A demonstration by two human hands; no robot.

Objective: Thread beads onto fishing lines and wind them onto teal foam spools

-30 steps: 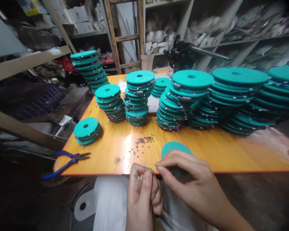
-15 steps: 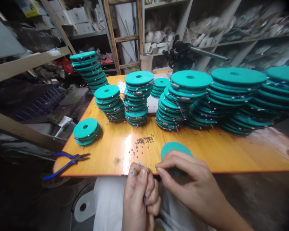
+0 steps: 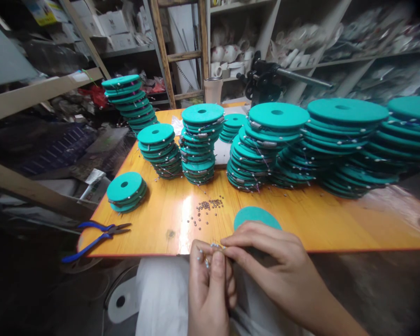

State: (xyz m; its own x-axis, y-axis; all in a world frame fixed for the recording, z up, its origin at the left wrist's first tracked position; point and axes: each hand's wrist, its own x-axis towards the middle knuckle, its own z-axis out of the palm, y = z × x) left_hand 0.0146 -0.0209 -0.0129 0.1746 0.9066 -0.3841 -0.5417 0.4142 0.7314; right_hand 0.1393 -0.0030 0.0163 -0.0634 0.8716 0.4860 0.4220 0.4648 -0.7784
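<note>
Behind the work area, shelving (image 3: 271, 28) is seen loaded with bagged and white goods. The wooden surface (image 3: 311, 224) is occupied along its far half by tall stacks of green discs (image 3: 266, 115), with strung, pin-dotted material visible around their rims. A low stack (image 3: 135, 184) is found near the left edge, apart from the others.

Both hands are held close together in front of the near edge, fingertips meeting or nearly so. The right hand (image 3: 280, 256) is extended in from the right, its thumb and forefinger drawn close beside the left thumb; whether anything is pinched between them cannot be told. The left hand (image 3: 210, 284) is curled, its thumb pressed against the bent fingers.

A single green disc (image 3: 254, 215) is laid flat just beyond the right hand and is partly covered by it. Blue-handled pliers (image 3: 110, 229) are placed at the left corner, well apart from the hands, handles spread.

Dark beads (image 3: 210, 204) are scattered on the surface beyond the left hand, untouched. Small pale-blue pieces (image 3: 215, 245) are held among the left hand's fingers — some just beside the right fingertips — their exact form too small to be established.
</note>
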